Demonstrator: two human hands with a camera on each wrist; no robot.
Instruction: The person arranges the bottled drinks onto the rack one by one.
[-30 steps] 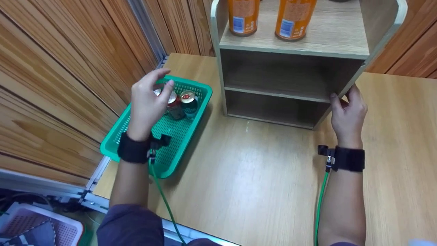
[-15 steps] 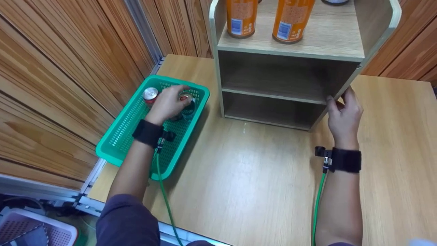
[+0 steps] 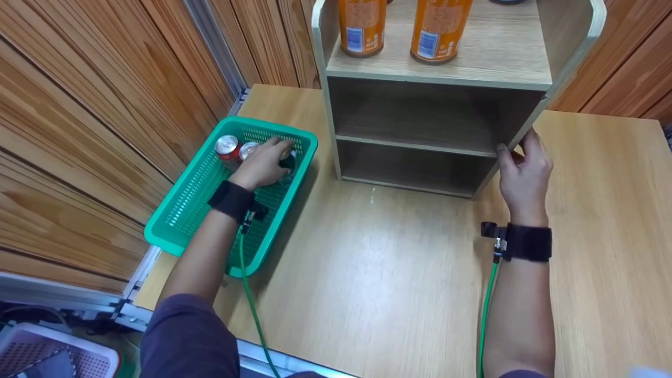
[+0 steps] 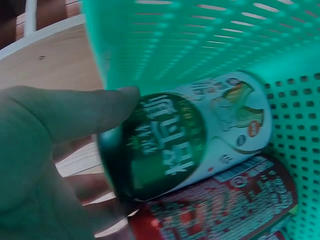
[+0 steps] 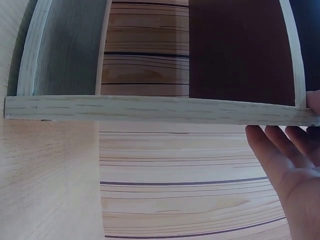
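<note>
Left hand (image 3: pixel 261 165) grips green can (image 4: pixel 185 135) inside basket (image 3: pixel 178 210).

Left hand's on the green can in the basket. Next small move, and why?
Probably lift the green can straight up out of the basket. The left hand is already curled round it, a red can lies tight against it, and the right hand steadies the shelf.

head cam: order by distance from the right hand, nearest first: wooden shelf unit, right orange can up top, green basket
1. wooden shelf unit: the right hand holds its right side panel, so contact.
2. right orange can: on the top shelf, up and left of the hand.
3. green basket: far left on the table, where the left hand grips a green can.
</note>
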